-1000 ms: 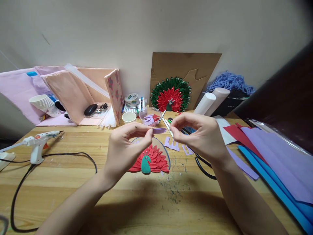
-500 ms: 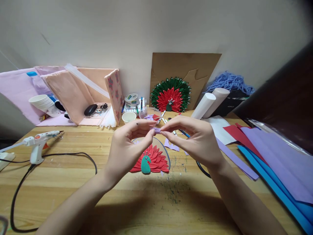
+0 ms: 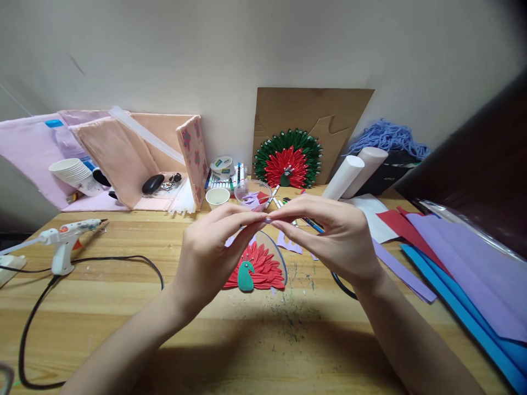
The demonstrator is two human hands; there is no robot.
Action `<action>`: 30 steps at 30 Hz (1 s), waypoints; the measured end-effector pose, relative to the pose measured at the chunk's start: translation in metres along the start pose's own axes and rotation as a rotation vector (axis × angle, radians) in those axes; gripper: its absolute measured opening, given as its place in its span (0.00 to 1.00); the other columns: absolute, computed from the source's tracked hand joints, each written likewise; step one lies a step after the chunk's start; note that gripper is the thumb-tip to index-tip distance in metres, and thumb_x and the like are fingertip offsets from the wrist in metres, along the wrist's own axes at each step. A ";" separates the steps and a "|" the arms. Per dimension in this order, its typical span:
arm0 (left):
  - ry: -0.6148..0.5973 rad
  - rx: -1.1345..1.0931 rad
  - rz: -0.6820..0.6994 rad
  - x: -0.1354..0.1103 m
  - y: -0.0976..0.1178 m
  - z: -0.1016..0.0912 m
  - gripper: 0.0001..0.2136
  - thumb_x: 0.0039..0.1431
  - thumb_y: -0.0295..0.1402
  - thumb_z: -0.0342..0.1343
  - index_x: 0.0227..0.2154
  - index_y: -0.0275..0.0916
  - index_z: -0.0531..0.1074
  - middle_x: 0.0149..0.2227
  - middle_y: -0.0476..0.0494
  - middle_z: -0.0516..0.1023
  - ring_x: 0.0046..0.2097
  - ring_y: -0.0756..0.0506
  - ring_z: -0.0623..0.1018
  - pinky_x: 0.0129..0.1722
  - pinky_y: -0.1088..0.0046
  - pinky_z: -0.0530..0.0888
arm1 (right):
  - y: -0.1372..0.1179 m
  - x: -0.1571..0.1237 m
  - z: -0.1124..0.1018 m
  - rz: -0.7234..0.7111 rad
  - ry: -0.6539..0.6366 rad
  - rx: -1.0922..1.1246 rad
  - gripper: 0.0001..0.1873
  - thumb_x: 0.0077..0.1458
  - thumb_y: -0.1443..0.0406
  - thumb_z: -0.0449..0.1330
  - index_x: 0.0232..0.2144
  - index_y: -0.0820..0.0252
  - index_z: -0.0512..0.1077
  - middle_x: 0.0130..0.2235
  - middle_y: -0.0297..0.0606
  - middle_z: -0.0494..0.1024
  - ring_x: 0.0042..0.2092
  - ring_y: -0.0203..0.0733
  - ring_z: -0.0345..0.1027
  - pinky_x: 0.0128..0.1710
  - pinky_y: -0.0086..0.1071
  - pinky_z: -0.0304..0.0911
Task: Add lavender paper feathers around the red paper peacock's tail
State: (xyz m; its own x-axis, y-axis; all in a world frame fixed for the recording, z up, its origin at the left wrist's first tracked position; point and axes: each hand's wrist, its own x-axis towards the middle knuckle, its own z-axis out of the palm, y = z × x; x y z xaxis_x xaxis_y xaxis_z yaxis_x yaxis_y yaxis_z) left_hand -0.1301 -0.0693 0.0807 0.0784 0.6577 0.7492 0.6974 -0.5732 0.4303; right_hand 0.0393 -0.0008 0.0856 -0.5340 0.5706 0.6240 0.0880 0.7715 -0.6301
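Between the fingertips of both hands is a small piece of purple paper (image 3: 268,221), mostly covered by the fingers. My left hand (image 3: 212,247) pinches one end, its thumb and fingers pressed together. My right hand (image 3: 329,236) is closed on the other end in the same kind of pinch. Below and behind them on the table lies a peacock craft (image 3: 261,269) with a green body and red layered feathers on a rounded backing. My left hand hides part of its left side. Purple paper scraps (image 3: 289,243) lie just beyond the craft.
A glue gun (image 3: 66,244) with its black cable lies at left. Behind are a paper cup (image 3: 217,197), a clear bowl (image 3: 253,192) of scraps, several markers and a finished red-green peacock (image 3: 288,162) against cardboard (image 3: 313,107). Purple sheets (image 3: 473,269) and blue sheets (image 3: 461,307) lie at right.
My left thumb and fingers have closed together over the purple piece, which now shows less. My right hand keeps its pinch with little movement.
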 end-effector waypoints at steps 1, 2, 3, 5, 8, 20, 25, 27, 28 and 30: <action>0.001 0.015 0.005 0.000 0.000 0.000 0.09 0.51 0.22 0.56 0.36 0.37 0.74 0.33 0.45 0.77 0.36 0.51 0.75 0.35 0.76 0.72 | 0.000 0.000 0.000 -0.022 -0.002 -0.033 0.07 0.52 0.68 0.59 0.35 0.54 0.74 0.33 0.35 0.77 0.35 0.37 0.70 0.37 0.32 0.68; 0.001 0.028 0.010 0.000 0.000 0.001 0.09 0.51 0.22 0.56 0.36 0.37 0.74 0.33 0.45 0.77 0.36 0.51 0.75 0.35 0.76 0.72 | 0.000 0.000 0.000 -0.046 -0.001 -0.061 0.07 0.52 0.68 0.58 0.35 0.54 0.74 0.33 0.35 0.77 0.35 0.37 0.70 0.37 0.32 0.68; 0.003 0.039 0.018 0.000 0.000 0.001 0.08 0.52 0.23 0.56 0.35 0.37 0.74 0.33 0.45 0.77 0.36 0.51 0.75 0.35 0.76 0.72 | 0.001 0.000 0.000 -0.072 0.004 -0.083 0.07 0.52 0.69 0.58 0.34 0.55 0.74 0.32 0.35 0.77 0.34 0.36 0.70 0.37 0.32 0.67; 0.003 0.056 0.035 0.000 0.000 0.002 0.08 0.52 0.23 0.56 0.35 0.37 0.74 0.33 0.45 0.77 0.35 0.51 0.75 0.35 0.76 0.72 | 0.001 0.000 0.001 -0.126 0.018 -0.116 0.06 0.52 0.69 0.58 0.33 0.56 0.73 0.31 0.34 0.76 0.33 0.36 0.69 0.35 0.31 0.67; 0.001 0.080 0.053 -0.001 0.000 0.002 0.07 0.52 0.23 0.56 0.35 0.36 0.73 0.33 0.46 0.77 0.35 0.51 0.75 0.35 0.76 0.72 | 0.001 0.001 0.002 -0.202 0.045 -0.162 0.04 0.51 0.70 0.58 0.31 0.58 0.72 0.29 0.34 0.76 0.32 0.35 0.69 0.34 0.30 0.66; 0.018 0.087 0.031 0.001 0.007 0.001 0.05 0.50 0.22 0.56 0.30 0.36 0.73 0.29 0.48 0.76 0.32 0.52 0.75 0.33 0.77 0.72 | 0.002 0.001 -0.002 -0.226 0.100 -0.273 0.05 0.47 0.72 0.58 0.27 0.57 0.69 0.26 0.33 0.73 0.29 0.34 0.66 0.30 0.29 0.64; 0.056 0.098 -0.006 0.001 0.005 -0.001 0.05 0.49 0.23 0.57 0.30 0.36 0.73 0.29 0.48 0.76 0.32 0.52 0.74 0.33 0.76 0.72 | 0.004 0.003 -0.011 -0.167 0.172 -0.230 0.06 0.47 0.73 0.59 0.27 0.58 0.70 0.28 0.33 0.73 0.30 0.35 0.66 0.31 0.30 0.64; 0.055 0.084 -0.019 0.000 0.005 -0.002 0.04 0.49 0.23 0.57 0.30 0.36 0.73 0.28 0.48 0.76 0.31 0.52 0.74 0.33 0.76 0.72 | 0.004 0.003 -0.012 -0.153 0.151 -0.193 0.05 0.47 0.71 0.60 0.29 0.58 0.70 0.30 0.34 0.74 0.31 0.35 0.67 0.32 0.31 0.65; 0.042 0.070 -0.024 0.000 0.004 -0.002 0.04 0.49 0.23 0.57 0.30 0.36 0.73 0.29 0.48 0.76 0.31 0.52 0.74 0.33 0.76 0.72 | 0.003 0.003 -0.011 -0.156 0.120 -0.177 0.06 0.47 0.70 0.61 0.31 0.58 0.71 0.31 0.35 0.74 0.33 0.36 0.68 0.34 0.31 0.65; 0.006 0.037 -0.032 -0.001 0.005 -0.001 0.05 0.50 0.23 0.57 0.30 0.36 0.73 0.29 0.48 0.77 0.32 0.52 0.75 0.32 0.77 0.72 | 0.001 0.003 -0.008 -0.176 0.039 -0.151 0.07 0.48 0.69 0.61 0.33 0.58 0.71 0.33 0.35 0.75 0.34 0.37 0.69 0.35 0.32 0.66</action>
State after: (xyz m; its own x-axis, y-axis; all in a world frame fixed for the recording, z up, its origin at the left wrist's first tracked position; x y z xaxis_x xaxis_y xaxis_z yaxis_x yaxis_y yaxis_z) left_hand -0.1273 -0.0728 0.0825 0.0512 0.6727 0.7382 0.7255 -0.5330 0.4354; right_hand 0.0445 0.0039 0.0899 -0.5194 0.4314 0.7376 0.1229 0.8919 -0.4352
